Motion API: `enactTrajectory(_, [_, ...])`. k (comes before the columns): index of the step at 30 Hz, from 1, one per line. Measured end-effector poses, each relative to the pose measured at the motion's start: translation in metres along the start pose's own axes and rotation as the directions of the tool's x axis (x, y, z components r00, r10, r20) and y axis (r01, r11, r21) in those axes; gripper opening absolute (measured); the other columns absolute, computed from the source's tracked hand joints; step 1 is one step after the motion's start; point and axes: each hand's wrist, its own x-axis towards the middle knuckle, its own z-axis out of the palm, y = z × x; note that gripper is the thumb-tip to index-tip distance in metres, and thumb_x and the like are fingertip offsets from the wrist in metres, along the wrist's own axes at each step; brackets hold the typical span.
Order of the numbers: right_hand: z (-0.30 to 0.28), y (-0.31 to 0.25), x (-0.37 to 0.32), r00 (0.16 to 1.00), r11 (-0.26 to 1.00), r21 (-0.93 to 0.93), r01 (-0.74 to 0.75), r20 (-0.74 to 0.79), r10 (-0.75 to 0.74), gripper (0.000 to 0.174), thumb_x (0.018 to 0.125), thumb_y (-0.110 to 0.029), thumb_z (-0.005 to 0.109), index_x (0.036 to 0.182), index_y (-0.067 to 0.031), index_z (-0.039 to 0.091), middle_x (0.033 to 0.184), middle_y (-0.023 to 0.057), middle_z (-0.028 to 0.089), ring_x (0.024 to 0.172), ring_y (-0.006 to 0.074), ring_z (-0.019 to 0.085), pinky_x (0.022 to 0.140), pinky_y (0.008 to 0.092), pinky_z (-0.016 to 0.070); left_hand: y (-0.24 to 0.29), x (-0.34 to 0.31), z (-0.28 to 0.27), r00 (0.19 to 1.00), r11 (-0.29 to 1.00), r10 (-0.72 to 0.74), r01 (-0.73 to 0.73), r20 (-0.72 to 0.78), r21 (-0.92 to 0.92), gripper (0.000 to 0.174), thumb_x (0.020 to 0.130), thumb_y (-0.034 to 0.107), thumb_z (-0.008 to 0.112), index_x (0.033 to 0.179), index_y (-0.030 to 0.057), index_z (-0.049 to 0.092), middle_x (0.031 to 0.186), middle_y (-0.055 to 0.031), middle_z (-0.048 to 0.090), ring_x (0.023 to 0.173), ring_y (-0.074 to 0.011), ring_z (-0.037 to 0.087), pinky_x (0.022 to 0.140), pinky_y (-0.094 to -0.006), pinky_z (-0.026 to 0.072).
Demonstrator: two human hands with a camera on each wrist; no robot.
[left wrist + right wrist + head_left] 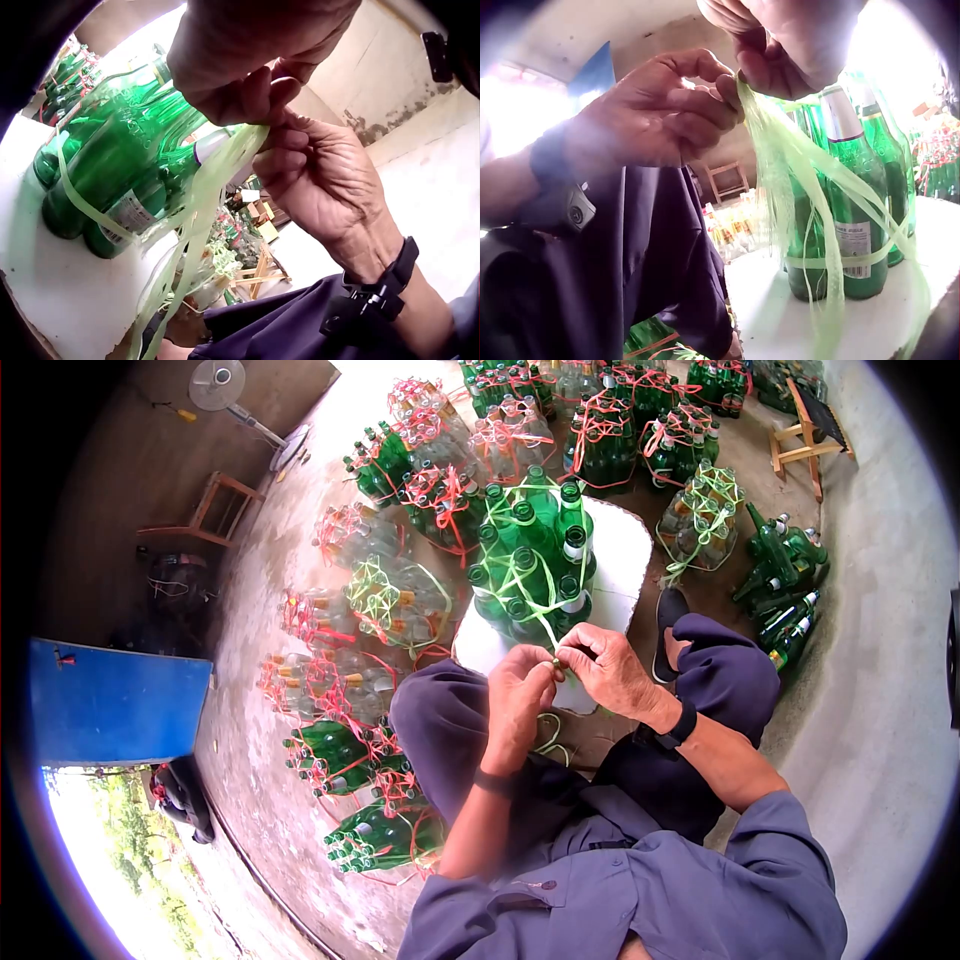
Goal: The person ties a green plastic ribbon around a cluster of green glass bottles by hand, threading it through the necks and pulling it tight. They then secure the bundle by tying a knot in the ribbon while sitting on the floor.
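One pale green ribbon (pixel 769 142), I see, is pinched by the left hand (pixel 517 698) and the right hand (pixel 612 672), at the near side of the green bottles (pixel 541 532) standing on the white table (pixel 622 555).

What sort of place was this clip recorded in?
Likely a small bottle-bundling workshop or storeroom: red-tied bottle bundles crowd the floor, loose green bottles lie beside the wall, and a green-tied bundle stands on a white board.
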Motion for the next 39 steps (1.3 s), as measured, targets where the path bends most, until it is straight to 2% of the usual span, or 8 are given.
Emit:
enactTrajectory(9, [0.002, 0.004, -0.001, 0.998, 0.997, -0.032, 0.068, -0.002, -0.068, 0.011, 0.091, -0.005, 0.065, 0.086, 0.0027, 0.060, 0.076, 0.0155, 0.062, 0.067, 0.0252, 0.059, 0.063, 0.0359, 0.0469, -0.005, 0.002, -0.003, 0.999, 0.994, -0.048, 0.049, 0.008, -0.095, 0.009, 0.086, 0.004, 0.063, 0.092, -0.0016, 0.059, 0.069, -0.0016, 0.059, 0.051, -0.0048, 0.043, 0.047, -0.0192, 0.0327])
enactTrajectory(14, [0.005, 0.008, -0.003, 0.989, 0.986, -0.083, 0.146, -0.001, -0.147, 0.007, 0.090, -0.003, 0.065, 0.088, 0.0010, 0.060, 0.079, 0.0174, 0.062, 0.070, 0.0328, 0.062, 0.062, 0.0383, 0.0476, -0.009, 0.004, -0.004, 0.999, 0.996, -0.048, 0.048, 0.007, -0.074, 0.011, 0.087, 0.005, 0.066, 0.092, -0.0011, 0.059, 0.067, -0.0008, 0.057, 0.050, -0.0047, 0.044, 0.046, -0.0195, 0.0327])
enactTrajectory(24, [0.004, 0.010, -0.002, 0.956, 0.945, -0.149, 0.292, 0.034, -0.291, 0.009, 0.087, 0.001, 0.066, 0.088, 0.0006, 0.057, 0.081, 0.0182, 0.059, 0.074, 0.0416, 0.061, 0.062, 0.0438, 0.0469, -0.010, 0.008, -0.006, 1.000, 0.978, -0.028, 0.028, -0.003, 0.206, 0.006, 0.084, 0.007, 0.064, 0.085, 0.0021, 0.059, 0.069, 0.0024, 0.055, 0.054, -0.0037, 0.044, 0.048, -0.0204, 0.0339])
enactTrajectory(27, [0.004, 0.009, -0.002, 0.954, 0.939, -0.172, 0.297, 0.002, -0.301, 0.008, 0.088, 0.001, 0.068, 0.087, 0.0003, 0.061, 0.076, 0.0146, 0.060, 0.067, 0.0317, 0.061, 0.060, 0.0368, 0.0469, -0.013, 0.009, -0.006, 1.000, 0.981, 0.006, -0.006, 0.005, 0.195, 0.004, 0.083, 0.004, 0.061, 0.085, 0.0010, 0.060, 0.072, 0.0019, 0.056, 0.060, -0.0042, 0.046, 0.051, -0.0215, 0.0371])
enactTrajectory(29, [0.004, 0.015, -0.003, 0.993, 0.985, -0.127, 0.120, 0.007, -0.120, 0.007, 0.090, -0.003, 0.067, 0.087, 0.0010, 0.062, 0.075, 0.0111, 0.063, 0.066, 0.0220, 0.060, 0.060, 0.0336, 0.0467, -0.013, 0.009, -0.007, 1.000, 0.982, 0.019, -0.018, -0.001, 0.190, 0.004, 0.083, 0.005, 0.061, 0.085, 0.0009, 0.059, 0.073, 0.0025, 0.056, 0.061, -0.0040, 0.046, 0.053, -0.0214, 0.0377])
enactTrajectory(31, [-0.002, 0.009, 0.002, 0.999, 0.998, -0.065, 0.024, -0.031, -0.026, 0.011, 0.090, -0.005, 0.067, 0.085, 0.0024, 0.061, 0.075, 0.0126, 0.065, 0.066, 0.0209, 0.061, 0.061, 0.0340, 0.0471, -0.014, 0.007, -0.008, 0.994, 0.985, 0.110, -0.107, -0.015, 0.132, 0.003, 0.083, 0.004, 0.061, 0.085, 0.0039, 0.058, 0.066, 0.0043, 0.053, 0.051, -0.0016, 0.041, 0.046, -0.0180, 0.0299])
enactTrajectory(36, [-0.009, -0.003, 0.003, 0.988, 0.986, 0.060, -0.157, 0.020, 0.156, 0.014, 0.092, -0.009, 0.067, 0.088, 0.0035, 0.064, 0.074, 0.0087, 0.065, 0.068, 0.0112, 0.057, 0.062, 0.0306, 0.0477, 0.000, -0.003, 0.000, 0.988, 0.979, 0.150, -0.141, -0.048, 0.145, 0.007, 0.090, 0.009, 0.063, 0.091, 0.0033, 0.060, 0.070, 0.0039, 0.056, 0.052, -0.0011, 0.042, 0.046, -0.0181, 0.0315])
enactTrajectory(39, [-0.004, 0.002, 0.002, 1.000, 0.998, 0.060, -0.027, -0.001, 0.027, 0.014, 0.092, -0.010, 0.067, 0.088, 0.0036, 0.065, 0.073, 0.0066, 0.065, 0.068, 0.0093, 0.055, 0.061, 0.0285, 0.0469, -0.001, -0.005, 0.000, 0.978, 0.971, 0.204, -0.195, -0.051, 0.141, 0.009, 0.092, 0.011, 0.064, 0.095, 0.0031, 0.061, 0.074, 0.0030, 0.059, 0.052, -0.0011, 0.042, 0.046, -0.0180, 0.0320])
